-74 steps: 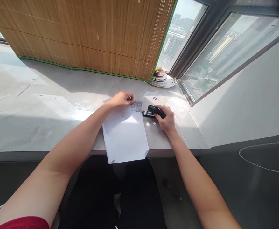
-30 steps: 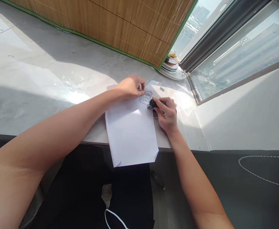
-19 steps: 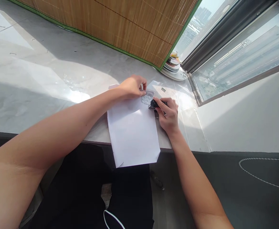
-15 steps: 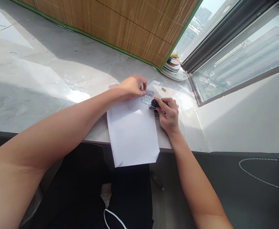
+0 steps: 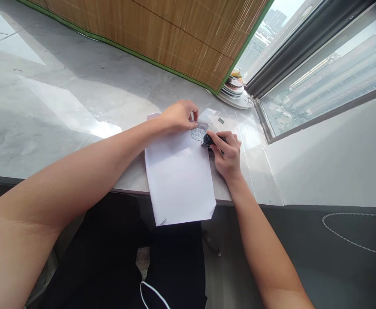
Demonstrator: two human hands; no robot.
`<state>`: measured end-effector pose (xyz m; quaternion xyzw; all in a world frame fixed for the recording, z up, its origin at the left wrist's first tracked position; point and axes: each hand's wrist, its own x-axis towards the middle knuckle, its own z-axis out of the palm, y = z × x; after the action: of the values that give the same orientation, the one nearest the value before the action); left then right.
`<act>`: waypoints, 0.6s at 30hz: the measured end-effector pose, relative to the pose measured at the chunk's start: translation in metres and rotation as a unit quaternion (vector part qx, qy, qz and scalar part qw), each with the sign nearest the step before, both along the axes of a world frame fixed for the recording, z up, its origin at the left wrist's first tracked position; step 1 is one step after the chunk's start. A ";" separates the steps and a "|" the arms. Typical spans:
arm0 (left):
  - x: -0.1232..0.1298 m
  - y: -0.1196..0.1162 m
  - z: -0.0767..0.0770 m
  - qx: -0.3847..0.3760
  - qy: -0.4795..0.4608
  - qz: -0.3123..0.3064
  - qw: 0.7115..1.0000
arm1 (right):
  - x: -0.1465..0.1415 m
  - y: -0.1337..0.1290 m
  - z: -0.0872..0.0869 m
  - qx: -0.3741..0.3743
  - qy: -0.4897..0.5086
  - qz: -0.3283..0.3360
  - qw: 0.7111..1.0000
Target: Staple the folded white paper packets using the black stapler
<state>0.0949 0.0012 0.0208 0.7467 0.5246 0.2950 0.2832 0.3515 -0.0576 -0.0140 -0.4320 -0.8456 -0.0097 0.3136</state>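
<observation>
White paper (image 5: pixel 181 180) lies over the front edge of the marble-look counter, its lower part hanging past it. Rows of staples (image 5: pixel 199 132) cover a patch near its upper right corner. At the top edge, my left hand (image 5: pixel 179 116) has its fingers curled with the fingertips at the paper beside the staple patch. A small black stapler (image 5: pixel 211 140) is held in my right hand (image 5: pixel 228 154), its nose over the paper's right edge, just below the staples. My right fingers wrap round the stapler and hide part of it.
A strip of staples (image 5: pixel 221 120) lies on the counter (image 5: pixel 117 90) beyond my right hand. Stacked plates (image 5: pixel 234 91) stand in the corner by the window, beside a bamboo blind (image 5: pixel 162 34). Loose staples (image 5: pixel 18 70) are scattered at the far left.
</observation>
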 end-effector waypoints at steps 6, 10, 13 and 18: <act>0.000 -0.002 0.001 0.003 0.000 -0.003 1.000 | -0.003 0.000 -0.002 -0.004 -0.009 -0.006 1.000; 0.000 -0.003 0.000 -0.006 -0.013 0.002 1.000 | -0.009 -0.005 -0.001 -0.002 -0.019 -0.013 1.000; -0.001 -0.001 -0.001 -0.016 -0.023 0.001 1.000 | -0.014 -0.010 0.001 -0.006 -0.030 -0.013 0.999; -0.001 0.002 -0.005 -0.020 -0.013 -0.002 1.000 | -0.016 -0.011 0.002 0.003 -0.038 -0.021 0.999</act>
<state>0.0936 0.0030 0.0159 0.7381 0.5248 0.2934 0.3061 0.3359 -0.0690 -0.0116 -0.4484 -0.8474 -0.0355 0.2821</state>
